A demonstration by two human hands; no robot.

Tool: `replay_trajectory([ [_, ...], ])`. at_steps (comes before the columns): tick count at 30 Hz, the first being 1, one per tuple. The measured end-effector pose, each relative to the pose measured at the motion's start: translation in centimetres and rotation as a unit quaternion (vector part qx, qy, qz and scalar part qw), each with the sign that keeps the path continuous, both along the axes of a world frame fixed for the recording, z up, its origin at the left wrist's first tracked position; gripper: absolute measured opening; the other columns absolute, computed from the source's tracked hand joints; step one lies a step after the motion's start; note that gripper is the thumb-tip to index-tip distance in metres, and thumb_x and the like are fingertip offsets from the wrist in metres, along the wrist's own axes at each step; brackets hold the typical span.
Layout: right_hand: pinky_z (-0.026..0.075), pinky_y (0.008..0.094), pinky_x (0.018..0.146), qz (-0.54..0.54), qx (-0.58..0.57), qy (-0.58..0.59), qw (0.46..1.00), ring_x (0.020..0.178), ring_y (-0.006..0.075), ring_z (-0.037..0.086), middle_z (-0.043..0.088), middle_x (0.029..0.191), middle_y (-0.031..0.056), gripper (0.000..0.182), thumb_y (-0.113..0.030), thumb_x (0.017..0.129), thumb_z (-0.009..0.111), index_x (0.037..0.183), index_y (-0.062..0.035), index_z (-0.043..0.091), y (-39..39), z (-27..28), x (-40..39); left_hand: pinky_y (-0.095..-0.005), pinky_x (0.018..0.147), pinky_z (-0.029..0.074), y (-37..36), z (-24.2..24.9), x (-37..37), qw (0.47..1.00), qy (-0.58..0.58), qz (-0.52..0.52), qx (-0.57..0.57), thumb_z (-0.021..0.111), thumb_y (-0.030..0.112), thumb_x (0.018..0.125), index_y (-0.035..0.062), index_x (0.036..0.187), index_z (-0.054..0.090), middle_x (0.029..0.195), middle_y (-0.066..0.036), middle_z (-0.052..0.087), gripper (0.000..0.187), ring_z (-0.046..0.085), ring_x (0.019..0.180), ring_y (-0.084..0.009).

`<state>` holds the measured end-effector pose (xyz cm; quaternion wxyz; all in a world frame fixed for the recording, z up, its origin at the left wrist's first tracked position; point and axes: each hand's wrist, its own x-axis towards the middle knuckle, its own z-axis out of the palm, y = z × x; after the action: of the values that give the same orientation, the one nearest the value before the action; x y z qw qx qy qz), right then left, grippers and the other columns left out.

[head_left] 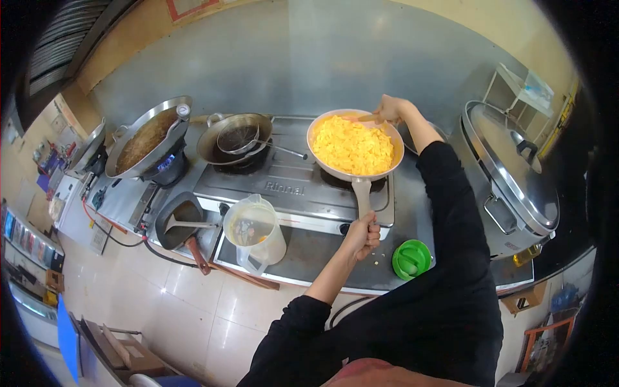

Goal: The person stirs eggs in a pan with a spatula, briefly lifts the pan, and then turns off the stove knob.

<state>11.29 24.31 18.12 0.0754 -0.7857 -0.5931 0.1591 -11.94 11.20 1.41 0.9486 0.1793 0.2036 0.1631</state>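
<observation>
At the stove point(293, 173), left hand point(362, 237) grips pan handle point(362, 195), right hand point(393, 109) a utensil point(369, 118), its tip indistinct.

Bright, diffuse lighting; glare spots the tiled floor point(163, 291) at 8 o'clock, and soft sheen marks the wall panel point(325, 64) at 12 o'clock. Fisheye distortion bows straight edges; black vignetting fills the corners.

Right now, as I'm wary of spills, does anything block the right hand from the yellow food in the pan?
Nothing visible does: the right hand holds a utensil over the far side of the pan, the yellow food uncovered.
</observation>
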Motion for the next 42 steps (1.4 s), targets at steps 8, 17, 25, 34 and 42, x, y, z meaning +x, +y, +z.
replay_trajectory([
  [8, 0.045, 0.0348, 0.063, 0.174, -0.027, -0.343, 0.923, 0.075, 0.0270, 0.056, 0.057, 0.078, 0.0131, 0.028, -0.005, 0.065, 0.055, 0.092, -0.0068, 0.054, -4.2, -0.9, -9.0, -0.0170, 0.032, 0.016, -0.2, -0.5, 0.2, 1.000, -0.019, 0.020, 0.009, 0.044, 0.023, 0.082, 0.0109, 0.075, 0.038, 0.050, 0.005, 0.024, 0.015, 0.019, 0.037, -0.0030],
  [17, 0.048, 0.0308, 0.047, 0.182, 0.141, -0.418, 0.879, 0.057, 0.0221, 0.059, 0.056, 0.096, 0.0092, 0.039, -0.005, 0.061, 0.051, 0.100, -0.0027, 0.054, -13.7, -5.6, -12.9, -0.0178, 0.033, 0.017, -0.2, -1.0, 0.5, 0.999, -0.015, 0.022, -0.020, 0.044, 0.024, 0.082, 0.0120, 0.074, 0.039, 0.050, 0.006, 0.025, 0.015, 0.020, 0.037, -0.0037],
  [25, 0.046, 0.0365, 0.059, 0.060, 0.063, -0.300, 0.950, 0.070, 0.0287, 0.057, 0.058, 0.076, 0.0152, 0.014, -0.008, 0.063, 0.053, 0.074, -0.0030, 0.058, -5.5, -3.9, -6.7, -0.0166, 0.033, 0.019, -0.2, -0.7, 0.2, 0.999, -0.011, 0.026, -0.030, 0.046, 0.021, 0.081, 0.0105, 0.074, 0.039, 0.050, 0.006, 0.026, 0.015, 0.023, 0.037, -0.0031],
  [34, 0.047, 0.0338, 0.056, 0.067, 0.120, -0.319, 0.938, 0.070, 0.0227, 0.059, 0.060, 0.075, 0.0090, 0.014, -0.006, 0.067, 0.051, 0.075, -0.0061, 0.061, -12.3, -4.9, -15.7, -0.0164, 0.033, 0.019, -0.3, -0.7, 0.3, 0.999, -0.017, 0.022, -0.017, 0.046, 0.019, 0.080, 0.0102, 0.074, 0.039, 0.050, 0.005, 0.026, 0.013, 0.022, 0.037, -0.0028],
  [42, 0.047, 0.0348, 0.059, 0.014, 0.099, -0.300, 0.949, 0.069, 0.0267, 0.058, 0.059, 0.074, 0.0123, 0.017, -0.007, 0.062, 0.056, 0.079, -0.0043, 0.058, -11.0, 1.8, -11.3, -0.0162, 0.032, 0.017, -0.3, -0.5, 0.5, 0.999, -0.026, 0.026, -0.030, 0.046, 0.019, 0.081, 0.0109, 0.072, 0.039, 0.049, 0.007, 0.025, 0.014, 0.022, 0.036, -0.0026],
])
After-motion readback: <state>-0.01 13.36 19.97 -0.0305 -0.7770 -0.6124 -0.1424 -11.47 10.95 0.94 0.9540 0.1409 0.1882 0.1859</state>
